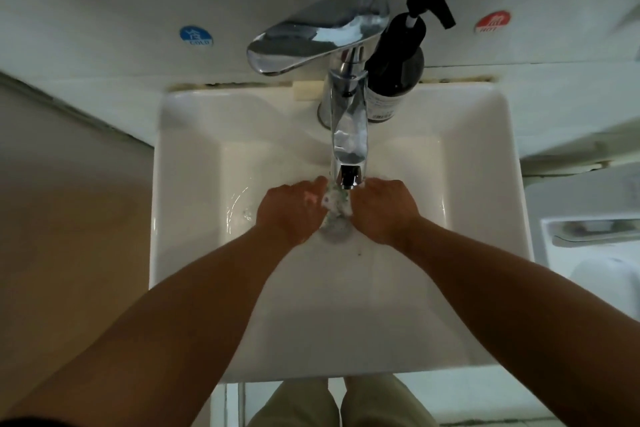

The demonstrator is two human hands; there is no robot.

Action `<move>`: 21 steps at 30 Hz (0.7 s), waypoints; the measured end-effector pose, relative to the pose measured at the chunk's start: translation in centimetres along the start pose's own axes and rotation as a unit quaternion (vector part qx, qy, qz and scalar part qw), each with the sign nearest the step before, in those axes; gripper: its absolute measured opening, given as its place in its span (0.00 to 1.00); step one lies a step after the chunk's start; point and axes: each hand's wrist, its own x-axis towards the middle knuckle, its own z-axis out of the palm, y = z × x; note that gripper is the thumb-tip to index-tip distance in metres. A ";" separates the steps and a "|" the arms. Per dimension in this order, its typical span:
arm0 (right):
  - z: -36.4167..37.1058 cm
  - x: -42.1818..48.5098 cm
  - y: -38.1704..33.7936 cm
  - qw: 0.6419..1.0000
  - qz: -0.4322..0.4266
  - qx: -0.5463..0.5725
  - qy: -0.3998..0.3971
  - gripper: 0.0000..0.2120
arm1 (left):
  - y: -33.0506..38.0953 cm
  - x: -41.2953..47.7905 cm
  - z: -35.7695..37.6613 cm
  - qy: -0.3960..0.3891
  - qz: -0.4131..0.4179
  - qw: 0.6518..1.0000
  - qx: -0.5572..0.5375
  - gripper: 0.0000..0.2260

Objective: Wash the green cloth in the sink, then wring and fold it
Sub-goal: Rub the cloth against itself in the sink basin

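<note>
Both hands are down in the white sink (156, 204), close together with only a narrow gap between them, directly below the mouth of the chrome faucet (348, 135). The left hand (291, 211) and the right hand (384, 210) each grip one side of the green cloth (334, 205), which is bunched into a small, wet wad bridging that gap. Only a pale, green-flecked strip of it shows between the knuckles. The backs of both hands face up and the fingers curl down and inward around the fabric, so the fingertips themselves are mostly hidden. The wad sits just over the drain (335, 234), low in the basin, and ripples of water show on the basin floor to the left of the left hand. The faucet's broad lever handle (311, 35) is swung toward the left. A black pump bottle (398, 59) stands just beside the faucet on the right of the sink's back ledge, and a small pale block (306, 90) lies on the ledge to the faucet's left. On the wall behind are a blue round sticker (195, 36) marked COLD at left and a red one (491, 21) marked HOT at right. Both bare forearms reach in from the bottom corners, and light trouser legs (311, 406) show below the sink's front edge.
</note>
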 end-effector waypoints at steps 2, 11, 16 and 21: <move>-0.2 -0.1 0.3 1.000 -0.020 -0.005 -0.006 0.13 | -0.1 -0.4 -0.4 0.003 -0.024 1.000 -0.011 0.21; 3.9 -8.1 -1.8 1.000 0.000 0.018 -0.001 0.33 | 0.4 -6.5 3.7 0.129 0.072 0.985 -0.088 0.26; 4.9 -5.0 -0.6 0.999 -0.025 -0.016 0.030 0.29 | 0.9 -5.0 5.3 0.107 0.063 0.992 -0.013 0.30; 3.2 -1.3 0.3 0.998 -0.053 -0.016 0.044 0.16 | 0.1 -1.7 3.5 0.190 0.117 0.974 0.025 0.19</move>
